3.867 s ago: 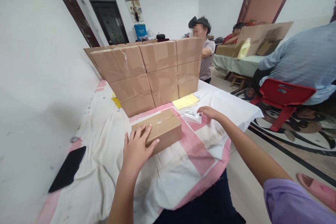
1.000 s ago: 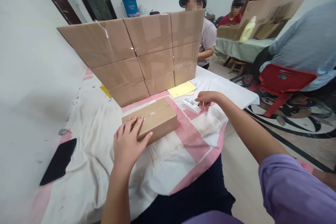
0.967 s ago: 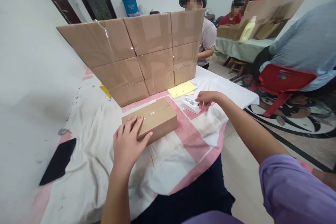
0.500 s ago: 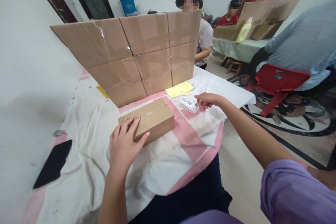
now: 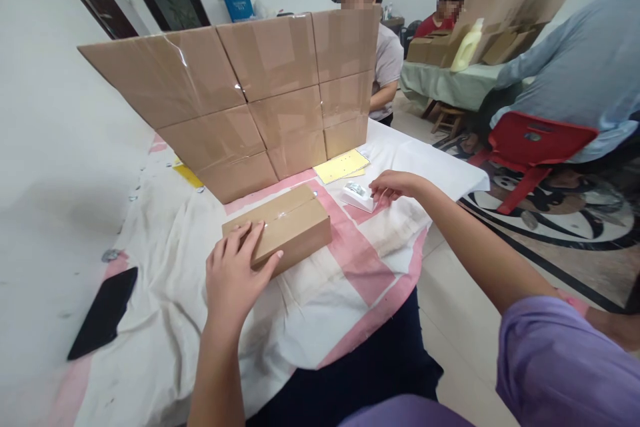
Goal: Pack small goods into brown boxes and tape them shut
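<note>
Head view: our left hand lies flat and spread on the near left corner of a taped cardboard box, holding nothing, thumb against its front side. That box sits on the cloth-covered worktop, just in front of a stacked wall of sealed cartons. Our right hand reaches to a small white tape dispenser near the box's right end. Its fingers curl at the dispenser's edge, and we cannot tell whether they grip it. A yellow sheet lies just behind the dispenser, and a black phone rests near the worktop's left edge.
</note>
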Demonstrator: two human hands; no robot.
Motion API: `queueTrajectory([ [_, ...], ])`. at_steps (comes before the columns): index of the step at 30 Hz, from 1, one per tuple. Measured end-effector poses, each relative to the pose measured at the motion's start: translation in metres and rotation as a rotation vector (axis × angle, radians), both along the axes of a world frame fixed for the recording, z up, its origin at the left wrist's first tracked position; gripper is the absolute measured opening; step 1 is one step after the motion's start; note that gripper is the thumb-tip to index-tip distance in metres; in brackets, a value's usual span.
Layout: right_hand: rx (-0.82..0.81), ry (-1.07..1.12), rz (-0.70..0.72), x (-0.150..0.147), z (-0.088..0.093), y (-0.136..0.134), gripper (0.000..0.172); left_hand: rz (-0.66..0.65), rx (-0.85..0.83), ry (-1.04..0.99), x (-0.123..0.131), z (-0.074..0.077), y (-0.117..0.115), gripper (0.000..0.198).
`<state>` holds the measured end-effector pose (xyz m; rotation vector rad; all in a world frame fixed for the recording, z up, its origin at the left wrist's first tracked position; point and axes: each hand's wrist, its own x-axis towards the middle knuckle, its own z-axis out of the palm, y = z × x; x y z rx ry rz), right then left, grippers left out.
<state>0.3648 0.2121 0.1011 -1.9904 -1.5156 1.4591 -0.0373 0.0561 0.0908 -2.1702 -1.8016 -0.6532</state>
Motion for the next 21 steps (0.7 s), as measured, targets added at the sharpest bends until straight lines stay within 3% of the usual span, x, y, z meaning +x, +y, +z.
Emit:
queueTrajectory([
  [9,0.06,0.045,-0.097,-0.014,0.008,-0.014,0.011,0.003,-0.004,-0.025,0.0,0.0,0.0,0.055],
  [21,0.203,0.341,-0.181,-0.004,-0.033,-0.026,0.022,0.01,0.018,-0.007,0.001,-0.002,0.001,0.055],
])
